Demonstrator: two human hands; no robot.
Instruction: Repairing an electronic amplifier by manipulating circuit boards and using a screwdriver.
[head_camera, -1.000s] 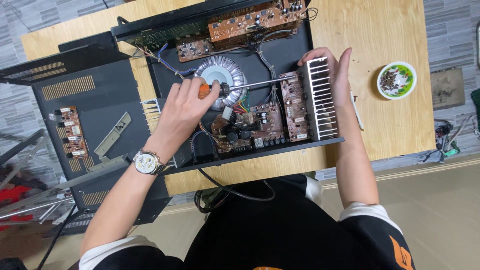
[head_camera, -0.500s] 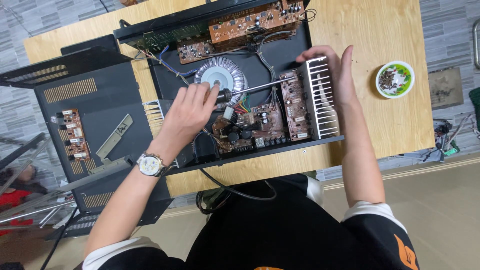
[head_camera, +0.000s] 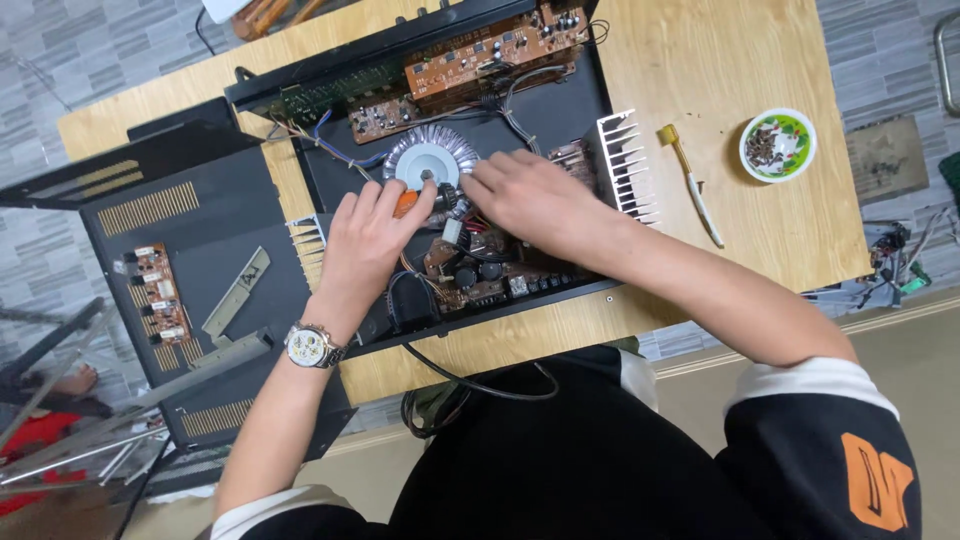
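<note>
Orange-handled screwdriver (head_camera: 408, 203) sits clamped in the left hand (head_camera: 365, 240), beside the toroidal transformer (head_camera: 430, 166) in the open amplifier chassis (head_camera: 330, 185). Right hand (head_camera: 525, 200) rests on the circuit board (head_camera: 480, 265), fingers apparently loose; its grip cannot be told.

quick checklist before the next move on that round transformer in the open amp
1. Left hand grips the orange-handled screwdriver: ok.
2. Tip seated on the centre bolt of the toroidal transformer: cannot tell, fingers hide it.
3. Right hand steadies beside the transformer: ok.
4. Right hand apart from the heatsink fins: ok.
5. Bowl of small parts within reach on the table: ok.
6. Power unplugged: cannot tell.
</note>
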